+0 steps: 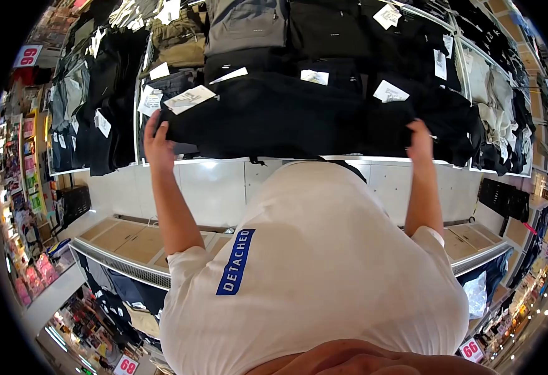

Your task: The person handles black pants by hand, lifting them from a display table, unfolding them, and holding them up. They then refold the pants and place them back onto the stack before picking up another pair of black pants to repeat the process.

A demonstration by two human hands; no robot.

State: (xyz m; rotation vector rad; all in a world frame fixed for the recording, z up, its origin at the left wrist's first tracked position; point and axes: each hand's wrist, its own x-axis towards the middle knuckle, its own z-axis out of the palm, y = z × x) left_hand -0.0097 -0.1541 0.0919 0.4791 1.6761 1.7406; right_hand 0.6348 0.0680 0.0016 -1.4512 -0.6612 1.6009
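Note:
Black trousers [268, 119] lie stretched sideways along the front of a display table, with a dark cord hanging below their near edge. At their left end, my left hand [159, 145] has its fingers bent around the cloth, close to a white paper tag [189, 99]. My right hand [420, 145] grips the dark cloth toward the other end, its fingertips partly hidden in the fabric. Another white tag [391, 92] rests on the black cloth up and left of that hand.
Folded grey trousers [247, 28] and olive trousers [177, 44] are stacked behind. More dark garments [114, 94] hang over the table at left, and pale ones [493, 94] at right. Behind me stands another display with wooden cabinets [124, 240]. White panels [214, 187] face the table's front.

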